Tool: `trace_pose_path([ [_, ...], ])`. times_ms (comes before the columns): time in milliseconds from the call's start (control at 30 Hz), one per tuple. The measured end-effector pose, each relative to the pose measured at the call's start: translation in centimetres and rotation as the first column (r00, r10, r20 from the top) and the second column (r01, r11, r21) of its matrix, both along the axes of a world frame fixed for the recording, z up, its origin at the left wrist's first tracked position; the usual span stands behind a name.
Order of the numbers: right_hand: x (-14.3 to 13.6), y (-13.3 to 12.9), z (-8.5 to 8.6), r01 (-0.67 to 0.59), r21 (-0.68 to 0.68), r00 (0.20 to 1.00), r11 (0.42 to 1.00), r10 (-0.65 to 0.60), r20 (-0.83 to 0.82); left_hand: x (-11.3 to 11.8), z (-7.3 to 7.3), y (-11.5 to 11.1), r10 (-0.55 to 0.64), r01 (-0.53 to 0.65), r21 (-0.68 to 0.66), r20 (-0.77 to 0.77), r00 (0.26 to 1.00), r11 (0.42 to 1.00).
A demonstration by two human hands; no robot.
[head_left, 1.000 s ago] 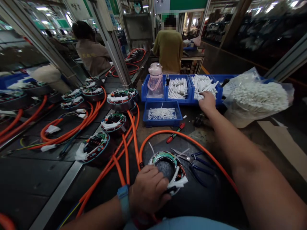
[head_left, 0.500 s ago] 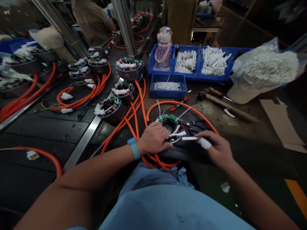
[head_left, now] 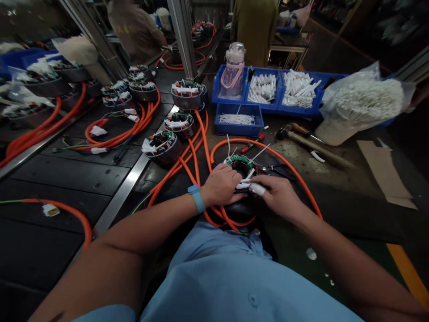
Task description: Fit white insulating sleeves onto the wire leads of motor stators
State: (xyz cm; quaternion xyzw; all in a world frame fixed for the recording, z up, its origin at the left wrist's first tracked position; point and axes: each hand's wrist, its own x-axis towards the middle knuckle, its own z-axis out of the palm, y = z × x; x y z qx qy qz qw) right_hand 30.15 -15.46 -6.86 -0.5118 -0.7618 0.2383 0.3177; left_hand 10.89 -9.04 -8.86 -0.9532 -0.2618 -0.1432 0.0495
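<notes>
A round motor stator (head_left: 239,162) with green and white windings lies near the bench's front edge, two thin white ties standing up from its rim. My left hand (head_left: 223,184) rests on its left front side, fingers closed around the edge. At the front right, my right hand (head_left: 273,192), white tape on a finger, pinches a white sleeve (head_left: 246,182) against the stator. The fingertips of both hands nearly meet, and they partly hide the sleeve. An orange cable (head_left: 268,150) loops behind and around the stator.
Several wound stators (head_left: 163,146) with orange cables stand at the left. Blue bins (head_left: 237,129) hold white sleeves and ties; a pink bottle (head_left: 233,74) is in one. A hammer (head_left: 318,145), red-handled tool (head_left: 252,144), cardboard (head_left: 385,174) and bagged ties (head_left: 368,100) lie right. People stand behind.
My right hand has moved left to the stator, bringing the white sleeve against it beside my left hand. The whole view has shifted slightly.
</notes>
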Motion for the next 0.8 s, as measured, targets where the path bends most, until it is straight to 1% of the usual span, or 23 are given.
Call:
trace_pose_path([
  [67, -1.0, -1.4, -1.0, -0.026, 0.181, 0.994, 0.983, 0.006, 0.109, 0.0, 0.0, 0.0, 0.006, -0.006, -0.008, -0.005, 1.000, 1.000],
  [167, -2.5, -3.0, -2.4, -0.031, 0.388, 0.963, 0.921, -0.076, 0.257, 0.1, -0.1, -0.1, 0.017, -0.016, -0.022, 0.005, 1.000, 1.000],
  [233, -3.3, -3.2, -3.0, -0.007, 0.474, 0.943, 0.881, -0.152, 0.296, 0.2, -0.2, -0.1, 0.022, -0.022, -0.032, 0.020, 1.000, 0.999],
  [300, -3.8, -2.7, -3.0, 0.022, 0.485, 0.938, 0.874, -0.186, 0.292, 0.1, -0.3, -0.2, 0.025, -0.023, -0.049, 0.030, 0.999, 0.999],
  [367, -3.9, -2.0, -2.8, 0.055, 0.413, 0.956, 0.909, -0.167, 0.241, 0.0, -0.2, -0.2, 0.014, -0.011, -0.080, 0.043, 0.999, 0.997],
  [433, -3.7, -1.6, -2.4, 0.081, 0.285, 0.980, 0.955, -0.128, 0.152, -0.4, 0.1, -0.2, -0.019, 0.027, -0.120, 0.072, 0.997, 0.992],
  [500, -3.4, -1.6, -2.0, 0.111, 0.161, 0.990, 0.981, -0.124, 0.071, -0.8, 0.4, -0.1, -0.068, 0.084, -0.166, 0.098, 0.993, 0.983],
  [567, -3.2, -1.7, -1.6, 0.162, 0.054, 0.986, 0.985, -0.164, 0.039, -1.1, 0.7, 0.0, -0.097, 0.116, -0.204, 0.100, 0.990, 0.972],
  [633, -3.0, -1.7, -1.1, 0.229, -0.035, 0.972, 0.973, -0.227, 0.056, -1.1, 0.9, 0.0, -0.089, 0.106, -0.226, 0.085, 0.992, 0.968],
  [700, -2.5, -1.4, -0.6, 0.271, -0.098, 0.960, 0.958, -0.262, 0.095, -1.0, 1.1, 0.0, -0.066, 0.081, -0.236, 0.069, 0.995, 0.968],
  [800, -1.6, -0.8, 0.4, 0.243, -0.148, 0.967, 0.959, -0.229, 0.109, -0.7, 1.2, 0.0, -0.054, 0.063, -0.252, 0.043, 0.998, 0.966],
])
